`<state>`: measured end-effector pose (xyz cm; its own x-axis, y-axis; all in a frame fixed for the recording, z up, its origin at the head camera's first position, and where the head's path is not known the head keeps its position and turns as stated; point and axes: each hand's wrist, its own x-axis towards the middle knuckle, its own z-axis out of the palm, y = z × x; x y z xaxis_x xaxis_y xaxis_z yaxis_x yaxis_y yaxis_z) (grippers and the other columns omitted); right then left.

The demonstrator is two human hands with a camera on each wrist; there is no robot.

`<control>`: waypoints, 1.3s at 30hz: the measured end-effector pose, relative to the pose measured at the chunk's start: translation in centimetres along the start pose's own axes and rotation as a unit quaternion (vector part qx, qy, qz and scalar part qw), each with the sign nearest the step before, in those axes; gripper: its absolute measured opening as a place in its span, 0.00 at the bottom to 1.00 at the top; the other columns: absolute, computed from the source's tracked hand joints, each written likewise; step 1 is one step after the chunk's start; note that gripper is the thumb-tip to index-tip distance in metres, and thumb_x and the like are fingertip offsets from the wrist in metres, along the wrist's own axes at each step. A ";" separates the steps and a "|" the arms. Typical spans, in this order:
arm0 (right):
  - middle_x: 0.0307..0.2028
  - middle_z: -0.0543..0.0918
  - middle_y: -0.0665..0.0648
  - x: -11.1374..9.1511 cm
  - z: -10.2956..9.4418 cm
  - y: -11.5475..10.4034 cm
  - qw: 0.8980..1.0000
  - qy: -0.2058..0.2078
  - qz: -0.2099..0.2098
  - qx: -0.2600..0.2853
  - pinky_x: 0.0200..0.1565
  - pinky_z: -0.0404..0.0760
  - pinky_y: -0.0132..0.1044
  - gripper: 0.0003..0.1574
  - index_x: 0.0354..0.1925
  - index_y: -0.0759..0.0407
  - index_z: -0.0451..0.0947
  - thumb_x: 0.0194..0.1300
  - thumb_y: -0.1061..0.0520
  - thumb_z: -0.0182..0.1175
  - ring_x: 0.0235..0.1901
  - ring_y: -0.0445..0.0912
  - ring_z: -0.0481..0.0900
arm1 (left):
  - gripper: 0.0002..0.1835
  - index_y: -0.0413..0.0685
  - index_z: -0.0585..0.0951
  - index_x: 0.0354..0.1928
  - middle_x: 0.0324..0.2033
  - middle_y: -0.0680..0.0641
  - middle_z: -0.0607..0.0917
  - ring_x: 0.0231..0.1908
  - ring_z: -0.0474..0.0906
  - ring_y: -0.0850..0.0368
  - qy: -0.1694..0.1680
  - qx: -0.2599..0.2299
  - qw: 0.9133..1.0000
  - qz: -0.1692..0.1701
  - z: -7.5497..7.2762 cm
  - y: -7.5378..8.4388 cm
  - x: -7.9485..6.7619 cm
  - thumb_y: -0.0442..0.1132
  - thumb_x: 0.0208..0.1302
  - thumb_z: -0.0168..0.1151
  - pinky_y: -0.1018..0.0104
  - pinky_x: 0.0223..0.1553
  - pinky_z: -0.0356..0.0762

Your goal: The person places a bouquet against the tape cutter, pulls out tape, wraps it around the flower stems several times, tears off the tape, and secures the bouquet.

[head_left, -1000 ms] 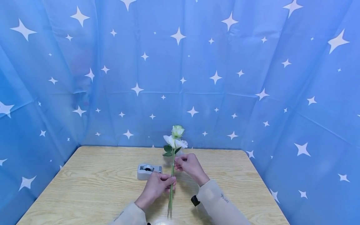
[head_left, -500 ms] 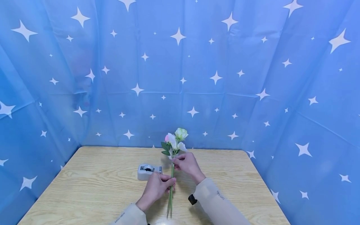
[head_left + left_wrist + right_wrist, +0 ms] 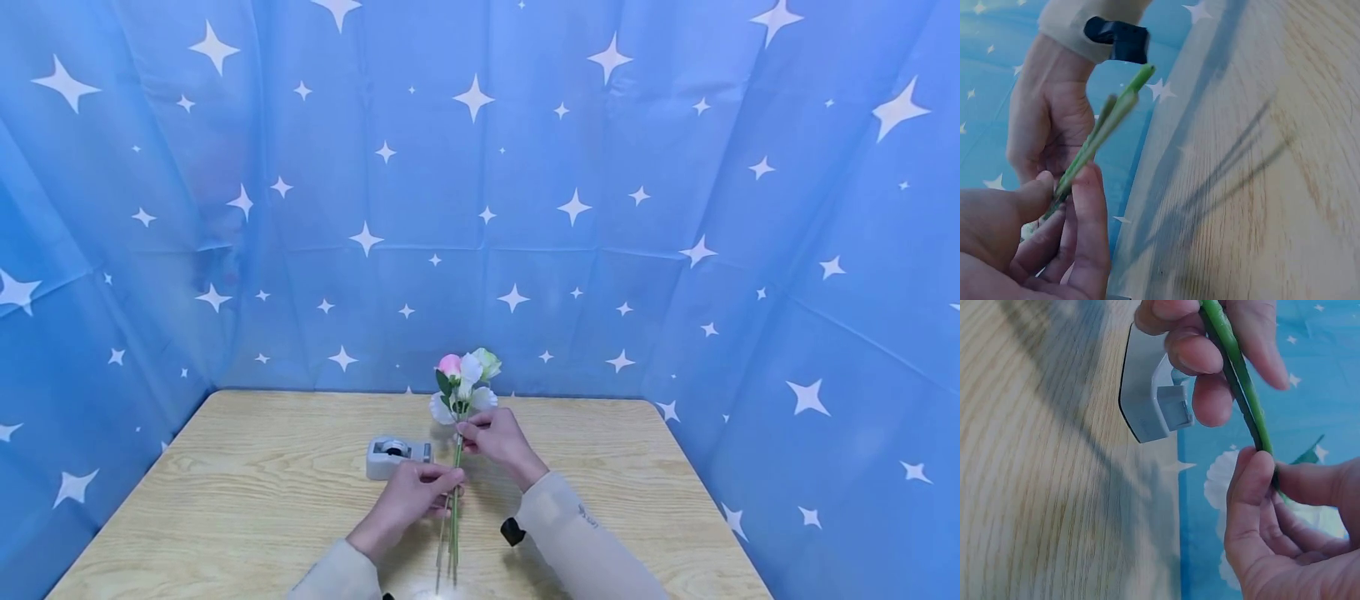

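One smooth, boxy grey tape dispenser (image 3: 399,458) stands just beyond the left hand (image 3: 408,500), which pinches slim green stems (image 3: 455,533), too overlapped for counting, and beyond both hands are one rounded pink bud (image 3: 450,365), ruffled white petals (image 3: 483,398) and one half-hidden pale-green bloom (image 3: 491,363), while the right hand (image 3: 501,439) pinches the stems higher.

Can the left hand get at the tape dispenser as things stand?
Probably, once freed: the tape dispenser sits close by the left hand with nothing visible blocking it. But that hand's fingers hold the flower stems; the right hand pinches them too.
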<state>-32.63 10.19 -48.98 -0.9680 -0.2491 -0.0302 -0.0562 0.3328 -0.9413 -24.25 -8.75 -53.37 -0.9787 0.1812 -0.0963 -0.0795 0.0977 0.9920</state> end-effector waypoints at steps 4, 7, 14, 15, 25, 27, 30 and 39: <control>0.46 0.97 0.64 0.0 0.0 -0.1 0.999 -0.013 0.016 0.024 0.48 0.97 0.40 0.17 0.58 0.73 0.91 0.87 0.59 0.68 0.34 0.40 0.89 | 0.22 0.34 0.91 0.65 0.51 0.38 0.98 0.42 0.97 0.56 -0.036 -0.043 0.998 -0.023 -0.6 -0.4 0.2 0.48 0.90 0.66 0.61 0.48 0.99; 0.49 0.96 0.65 0.2 -0.1 -0.2 0.998 -0.025 0.034 0.049 0.47 0.95 0.36 0.18 0.59 0.73 0.90 0.88 0.58 0.67 0.35 0.40 0.89 | 0.24 0.35 0.89 0.68 0.55 0.38 0.97 0.49 0.98 0.53 -0.062 -0.084 0.994 -0.039 -0.9 -0.5 0.4 0.50 0.91 0.63 0.60 0.56 0.98; 0.56 0.94 0.71 0.7 -0.1 0.4 0.993 -0.054 0.041 0.096 0.47 0.92 0.32 0.19 0.59 0.77 0.87 0.89 0.59 0.64 0.39 0.41 0.88 | 0.22 0.38 0.89 0.70 0.58 0.39 0.97 0.51 0.98 0.55 -0.080 -0.129 0.987 -0.052 -1.3 -0.8 0.6 0.48 0.90 0.65 0.61 0.59 0.97; 0.56 0.94 0.71 0.7 -0.1 0.5 0.993 -0.055 0.042 0.100 0.47 0.92 0.32 0.18 0.58 0.76 0.87 0.89 0.59 0.64 0.39 0.41 0.88 | 0.22 0.38 0.89 0.69 0.57 0.40 0.97 0.49 0.98 0.56 -0.076 -0.128 0.988 -0.050 -1.3 -0.9 0.6 0.47 0.90 0.66 0.62 0.57 0.97; 0.57 0.93 0.71 0.5 -0.4 0.5 0.989 -0.067 0.047 0.123 0.49 0.93 0.33 0.20 0.60 0.76 0.88 0.90 0.58 0.63 0.40 0.42 0.88 | 0.20 0.33 0.91 0.65 0.47 0.43 0.99 0.41 0.97 0.59 -0.033 -0.068 0.997 -0.014 -0.7 -0.6 0.6 0.44 0.88 0.69 0.67 0.43 0.95; 0.57 0.94 0.72 0.5 -0.4 0.5 0.989 -0.069 0.047 0.121 0.49 0.94 0.33 0.21 0.62 0.77 0.87 0.90 0.57 0.63 0.40 0.42 0.89 | 0.20 0.33 0.91 0.64 0.46 0.43 0.99 0.40 0.97 0.59 -0.025 -0.055 0.998 -0.006 -0.6 -0.6 0.5 0.44 0.87 0.70 0.67 0.41 0.95; 0.54 0.95 0.71 0.4 -0.4 0.7 0.991 -0.068 0.042 0.111 0.49 0.95 0.33 0.21 0.61 0.76 0.88 0.91 0.57 0.63 0.40 0.42 0.90 | 0.19 0.31 0.92 0.62 0.44 0.42 0.99 0.38 0.96 0.59 -0.016 -0.041 0.999 0.004 -0.5 -0.6 0.3 0.43 0.87 0.70 0.67 0.40 0.95; 0.48 0.95 0.67 0.3 -0.4 0.0 0.997 -0.042 0.028 0.066 0.55 0.99 0.45 0.28 0.63 0.77 0.87 0.91 0.50 0.64 0.47 0.54 0.97 | 0.18 0.29 0.93 0.57 0.41 0.38 0.98 0.34 0.95 0.59 0.013 -0.010 0.999 0.032 -0.1 -0.1 0.2 0.42 0.86 0.71 0.63 0.39 0.96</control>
<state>-32.98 10.47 -48.90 -0.9443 -0.3111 -0.1073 0.0358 0.2271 -0.9732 -24.47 -8.86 -53.44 -0.9865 0.1606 -0.0303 -0.0198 0.0670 0.9976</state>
